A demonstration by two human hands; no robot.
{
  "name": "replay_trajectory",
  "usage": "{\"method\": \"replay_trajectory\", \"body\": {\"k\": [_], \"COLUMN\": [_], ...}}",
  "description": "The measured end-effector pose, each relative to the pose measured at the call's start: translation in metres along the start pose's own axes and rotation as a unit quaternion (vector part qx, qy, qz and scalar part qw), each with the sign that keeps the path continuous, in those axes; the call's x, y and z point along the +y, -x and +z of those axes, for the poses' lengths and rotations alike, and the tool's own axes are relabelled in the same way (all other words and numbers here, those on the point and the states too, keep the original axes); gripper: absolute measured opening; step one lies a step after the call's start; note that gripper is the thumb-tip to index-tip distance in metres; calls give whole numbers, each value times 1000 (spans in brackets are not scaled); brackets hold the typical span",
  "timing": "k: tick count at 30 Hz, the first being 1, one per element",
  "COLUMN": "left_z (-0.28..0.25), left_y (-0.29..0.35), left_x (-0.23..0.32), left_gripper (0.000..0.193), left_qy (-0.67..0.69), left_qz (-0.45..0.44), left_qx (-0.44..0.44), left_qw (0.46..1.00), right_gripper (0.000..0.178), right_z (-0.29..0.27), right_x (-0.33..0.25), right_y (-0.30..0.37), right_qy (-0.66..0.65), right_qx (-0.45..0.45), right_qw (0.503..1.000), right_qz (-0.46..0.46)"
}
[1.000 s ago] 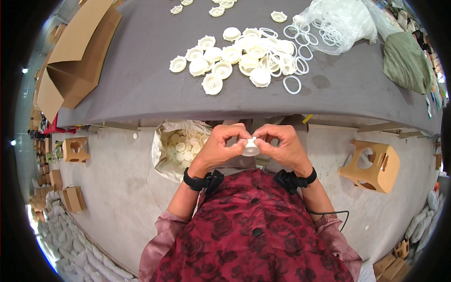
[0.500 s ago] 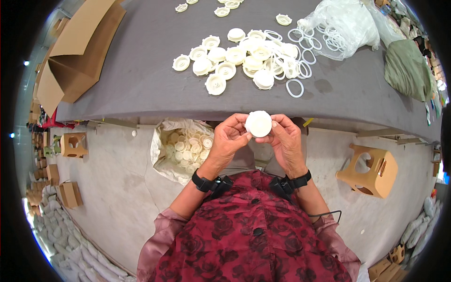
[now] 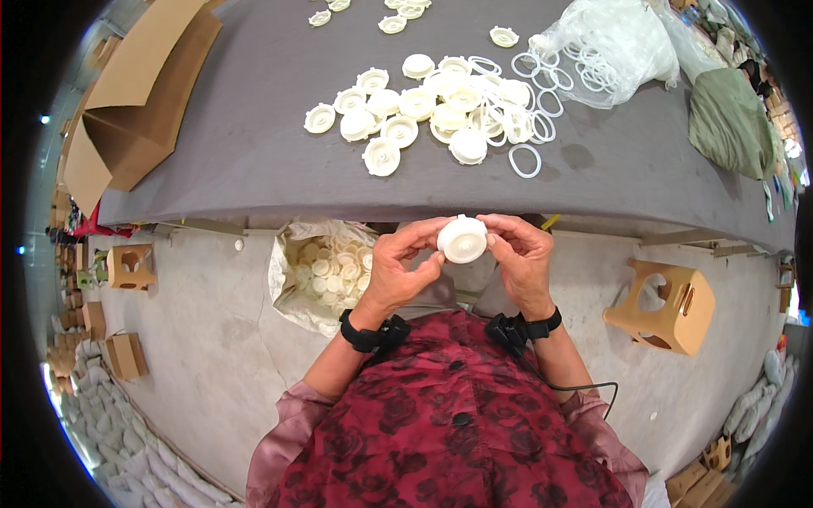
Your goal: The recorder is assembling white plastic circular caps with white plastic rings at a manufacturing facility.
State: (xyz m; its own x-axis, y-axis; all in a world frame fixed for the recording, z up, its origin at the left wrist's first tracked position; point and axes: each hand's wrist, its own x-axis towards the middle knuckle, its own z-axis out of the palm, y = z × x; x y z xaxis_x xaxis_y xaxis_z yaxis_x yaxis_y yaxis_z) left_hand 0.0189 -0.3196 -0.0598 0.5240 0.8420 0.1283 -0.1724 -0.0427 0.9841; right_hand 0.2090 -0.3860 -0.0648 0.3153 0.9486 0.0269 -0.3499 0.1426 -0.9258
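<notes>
A round white plastic cap (image 3: 464,240) is pinched between both hands, just off the table's front edge and tilted so its face shows. My left hand (image 3: 402,264) grips its left rim with thumb and fingers. On the opposite rim, my right hand (image 3: 522,261) holds it the same way. Beyond them on the grey-covered table (image 3: 254,161) lies a heap of similar cream-white caps (image 3: 417,104). Translucent white sealing rings (image 3: 525,161) are mixed into the heap's right side. Whether a ring sits on the held cap I cannot tell.
A clear plastic bag (image 3: 622,46) with rings spilling out lies at the far right, near a green cloth bundle (image 3: 730,123). An open cardboard box (image 3: 157,93) stands at left. Below the table are a white sack of caps (image 3: 292,296) and a tan stool (image 3: 669,306).
The held cap has tipped over and dropped slightly toward me, both hands turning with it. The table items shift a little left in view as the head moves.
</notes>
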Motion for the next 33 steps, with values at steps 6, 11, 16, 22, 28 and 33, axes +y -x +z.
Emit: {"method": "replay_trajectory", "body": {"k": [6,11,16,22,28,33], "left_z": [-9,-21,-21,-20,-71,-136], "left_y": [4,1,-4,-8,11,36], "left_x": [9,10,16,20,38,46], "left_gripper": [33,25,16,10,12,20], "left_qy": [-30,-49,-84,-126,-324,-599], "left_qz": [17,18,33,-16,-64,-34], "left_qx": [-63,-129,-160,-170,-144,-139], "left_qw": [997,990,983,977,933,788], "right_gripper": [16,9,10,17,31,21], "right_z": [-3,-4,4,11,16,-35], "right_x": [-14,-25,-31,-26,-9,-21], "right_y": [1,0,1,2,-3,-54], "right_qy": [71,171,227,323,375,588], "right_qx": [-81,-169,-188,-192,-181,46], "right_qw": [994,971,955,926,899,757], "right_qz": [-11,-2,-11,-43,-139,-281]}}
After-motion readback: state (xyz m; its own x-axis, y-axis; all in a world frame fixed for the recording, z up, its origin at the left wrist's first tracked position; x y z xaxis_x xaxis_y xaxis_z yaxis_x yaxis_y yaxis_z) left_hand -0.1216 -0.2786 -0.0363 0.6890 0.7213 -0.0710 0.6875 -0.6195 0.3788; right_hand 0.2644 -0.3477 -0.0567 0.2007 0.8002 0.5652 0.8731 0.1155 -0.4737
